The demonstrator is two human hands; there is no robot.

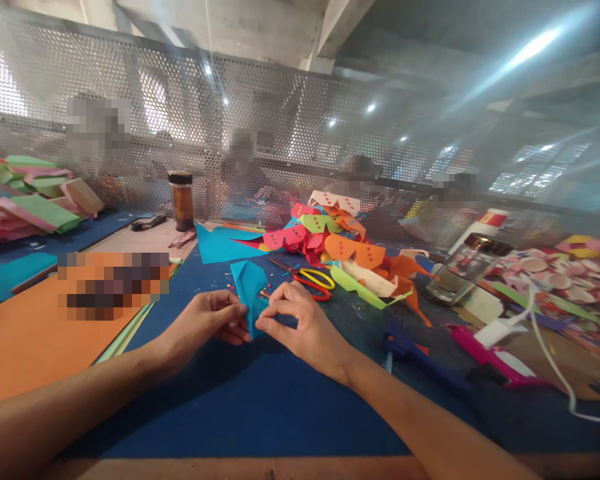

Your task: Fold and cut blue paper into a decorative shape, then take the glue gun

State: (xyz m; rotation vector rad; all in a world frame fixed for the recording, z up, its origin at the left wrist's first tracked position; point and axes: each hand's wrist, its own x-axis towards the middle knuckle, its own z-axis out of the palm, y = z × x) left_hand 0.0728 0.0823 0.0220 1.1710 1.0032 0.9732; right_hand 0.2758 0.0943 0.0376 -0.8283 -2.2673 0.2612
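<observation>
A folded piece of blue paper (249, 287) stands over the dark blue mat (240, 400) in front of me. My left hand (207, 322) pinches its lower left edge, fingers closed on it. My right hand (300, 327) pinches the lower right edge with thumb and forefinger, the other fingers curled. Just beyond the paper lie scissors (314, 280) with yellow and red handles.
A heap of folded coloured paper pieces (340, 250) lies behind the scissors, with a blue sheet (220, 243) beside it. Orange sheets (35, 333) lie left, pink and green stacks (30, 200) far left. A brown jar (181, 200), glue guns (485, 353) and a perforated metal screen (280, 120) surround.
</observation>
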